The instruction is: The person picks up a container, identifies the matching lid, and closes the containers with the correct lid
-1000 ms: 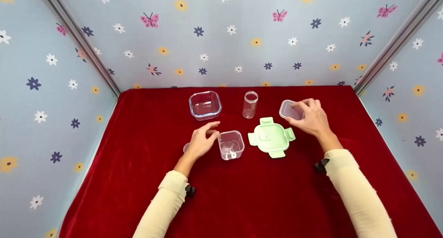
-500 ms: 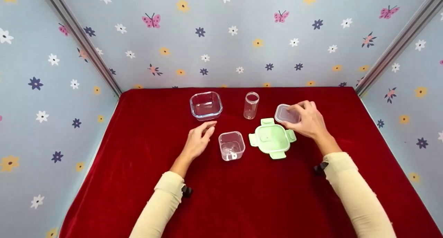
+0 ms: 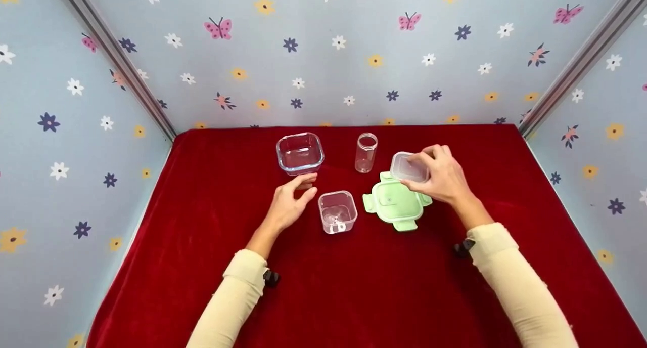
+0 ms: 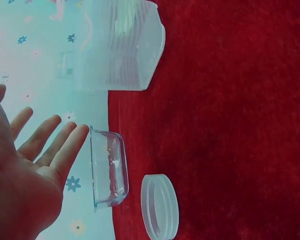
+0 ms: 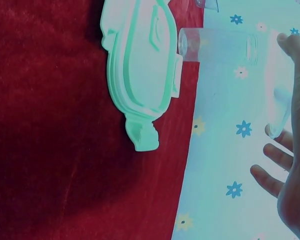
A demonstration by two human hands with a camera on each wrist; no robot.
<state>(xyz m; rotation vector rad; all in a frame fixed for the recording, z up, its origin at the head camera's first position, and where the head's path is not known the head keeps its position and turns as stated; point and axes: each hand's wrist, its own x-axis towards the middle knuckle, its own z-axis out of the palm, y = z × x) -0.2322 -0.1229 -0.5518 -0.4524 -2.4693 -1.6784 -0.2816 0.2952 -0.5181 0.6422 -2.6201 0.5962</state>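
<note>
My right hand pinches a translucent square lid by its edges, thumb on one side and fingers on the other. In the head view that lid overlaps the back corner of a pale green lid with four flaps; the right wrist view shows it raised above the cloth. My left hand is just left of a clear plastic square container, fingers loosely extended and holding nothing. A round translucent lid lies near the left hand in the left wrist view; the hand hides it in the head view.
A clear square glass container stands at the back, beyond the left hand. To its right a clear cylindrical jar is upright, mouth up. Red cloth covers the table, and flower-patterned walls close off the back and sides.
The right hand has carried the square lid left and slightly toward me, to the green lid's back corner. My left hand has drawn back a little to the left from the plastic container.
</note>
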